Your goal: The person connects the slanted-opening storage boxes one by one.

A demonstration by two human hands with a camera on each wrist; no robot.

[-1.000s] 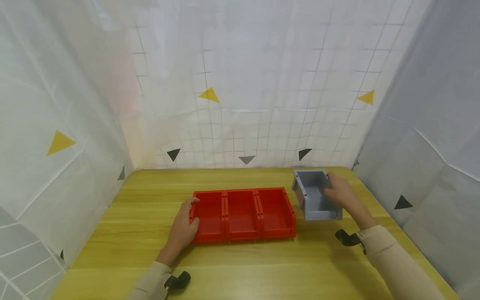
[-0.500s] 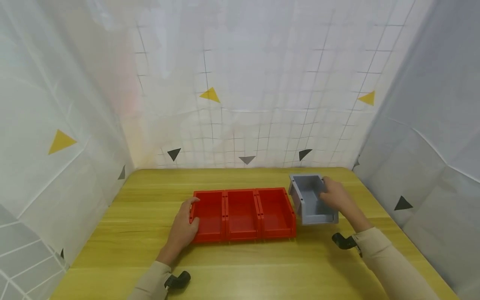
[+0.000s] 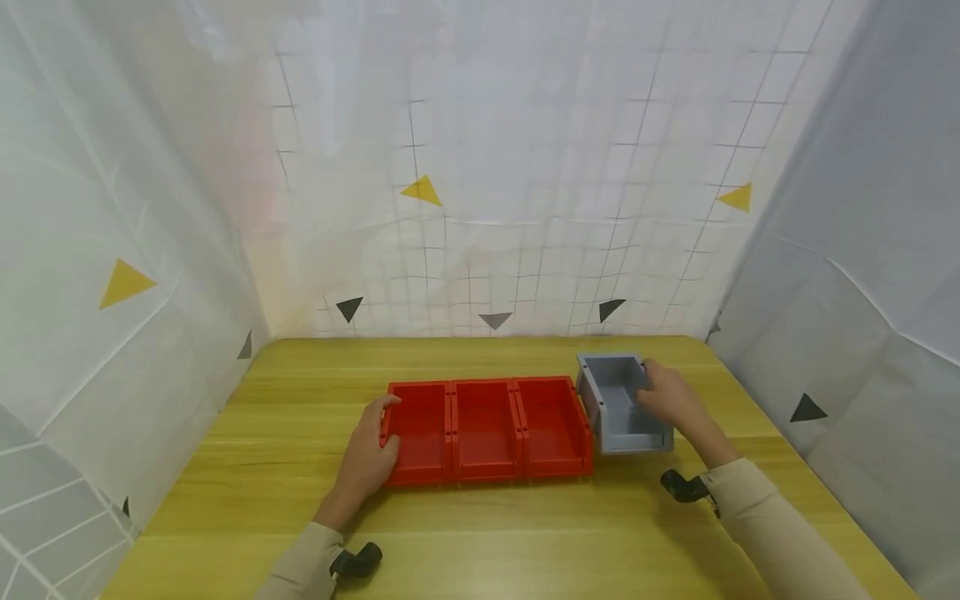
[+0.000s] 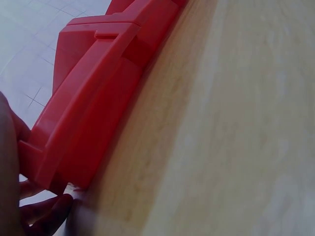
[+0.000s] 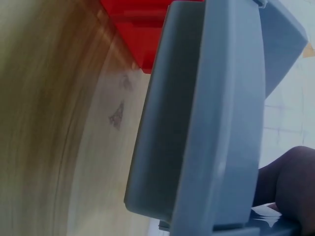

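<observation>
Three red storage bins stand side by side in a row on the table: a left bin (image 3: 422, 429), a middle bin (image 3: 483, 427) and a right bin (image 3: 551, 423). My left hand (image 3: 367, 446) grips the outer side wall of the left red bin, thumb toward its front. A grey storage bin (image 3: 613, 392) is beside the right red bin, its left side close to that bin's right wall. My right hand (image 3: 670, 400) holds the grey bin by its right wall, with some fingers hidden. In the right wrist view the grey bin's front (image 5: 216, 118) fills the middle.
The wooden table (image 3: 495, 542) extends in front of the bins and to both sides. White sheeting (image 3: 480, 167) with grid lines and triangle marks rises behind the table and at its sides. Each wrist wears a black device (image 3: 356, 560).
My right hand has brought the grey bin left and toward me, closer to the right red bin. My left hand and the red bins have stayed put.
</observation>
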